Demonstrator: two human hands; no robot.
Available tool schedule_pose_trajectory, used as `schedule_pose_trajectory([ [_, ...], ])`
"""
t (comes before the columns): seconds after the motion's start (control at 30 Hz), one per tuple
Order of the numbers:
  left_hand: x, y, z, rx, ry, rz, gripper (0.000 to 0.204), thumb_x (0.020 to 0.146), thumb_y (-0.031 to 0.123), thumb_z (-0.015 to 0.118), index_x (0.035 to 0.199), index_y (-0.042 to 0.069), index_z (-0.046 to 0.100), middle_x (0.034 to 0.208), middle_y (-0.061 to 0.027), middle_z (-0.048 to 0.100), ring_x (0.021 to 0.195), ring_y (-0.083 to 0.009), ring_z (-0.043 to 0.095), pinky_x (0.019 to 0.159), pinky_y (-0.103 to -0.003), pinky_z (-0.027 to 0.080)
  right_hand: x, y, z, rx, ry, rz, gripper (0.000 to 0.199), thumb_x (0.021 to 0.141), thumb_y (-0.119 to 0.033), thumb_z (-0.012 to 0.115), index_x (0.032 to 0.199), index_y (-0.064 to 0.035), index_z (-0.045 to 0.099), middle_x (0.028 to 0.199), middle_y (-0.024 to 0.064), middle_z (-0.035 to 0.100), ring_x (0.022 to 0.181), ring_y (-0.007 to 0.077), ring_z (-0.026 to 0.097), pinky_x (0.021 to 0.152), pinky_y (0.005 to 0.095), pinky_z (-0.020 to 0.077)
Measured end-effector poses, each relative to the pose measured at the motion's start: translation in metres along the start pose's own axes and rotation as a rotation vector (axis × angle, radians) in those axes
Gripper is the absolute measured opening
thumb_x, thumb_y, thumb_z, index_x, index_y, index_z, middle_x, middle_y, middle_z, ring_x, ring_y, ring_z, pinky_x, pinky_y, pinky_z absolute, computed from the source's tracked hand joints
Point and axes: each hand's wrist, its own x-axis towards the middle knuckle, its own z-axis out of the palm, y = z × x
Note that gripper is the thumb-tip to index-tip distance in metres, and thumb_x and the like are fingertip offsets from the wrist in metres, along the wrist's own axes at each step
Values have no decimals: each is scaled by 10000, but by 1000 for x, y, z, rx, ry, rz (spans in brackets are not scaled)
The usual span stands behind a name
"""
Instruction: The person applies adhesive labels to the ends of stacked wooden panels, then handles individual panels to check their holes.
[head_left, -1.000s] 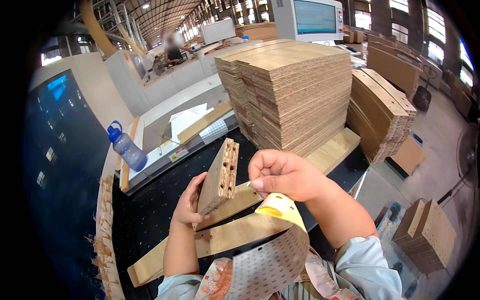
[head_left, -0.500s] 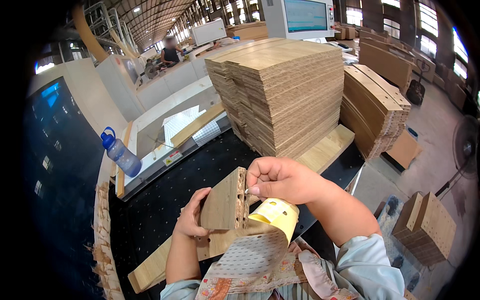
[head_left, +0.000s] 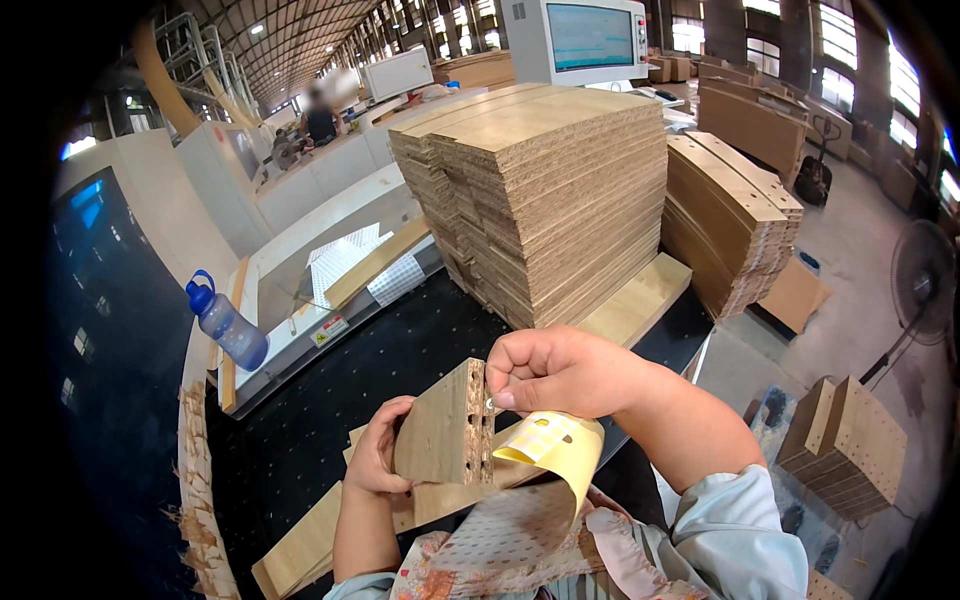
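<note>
Black desk (head_left: 290,430) is loaded with board stack (head_left: 585,215). In front of stack, drilled panel (head_left: 435,430) is gripped by left hand (head_left: 376,452), white piece (head_left: 490,404) apparently pinched by right hand (head_left: 560,375).

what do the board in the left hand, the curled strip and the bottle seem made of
Board: probably particleboard with a smooth wood-grain face; coarse chips show along its drilled edge.
Curled strip: paper or thin plastic film, finish unclear; it bends into a loose curve.
Bottle: apparently smooth plastic; its bluish body is translucent, though glass isn't ruled out.
</note>
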Motion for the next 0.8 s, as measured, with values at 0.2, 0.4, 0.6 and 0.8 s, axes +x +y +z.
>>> schedule_pose_trajectory([
  [0.2,-1,-2,-3,52,-30,69,975,426,256,875,1259,43,417,1272,-129,426,1213,-263,404,1017,-378,303,-2,-8,4,-181,44,4,33,871,-60,573,855,-38,555,662,-61,523,590,1,449,527,177,357],
  [0.4,0,-3,-1,60,-39,78,941,425,211,850,1248,53,423,1265,-138,422,1202,-265,411,1015,-376,299,-4,-11,5,-257,93,35,60,848,-76,600,822,-39,562,638,-59,512,584,14,441,524,198,366],
  [0.6,-2,-1,-1,94,-46,92,933,418,181,827,1246,46,419,1265,-138,422,1199,-263,413,1009,-372,303,-5,-17,8,-318,82,35,62,857,-73,597,826,-36,558,640,-64,515,580,6,447,518,184,360],
  [0.8,-1,-4,-1,80,-49,89,936,417,179,826,1247,48,413,1264,-139,419,1202,-261,408,1012,-372,298,-6,-12,6,-228,69,38,51,866,-63,583,835,-34,556,649,-60,517,583,8,453,520,181,363],
])
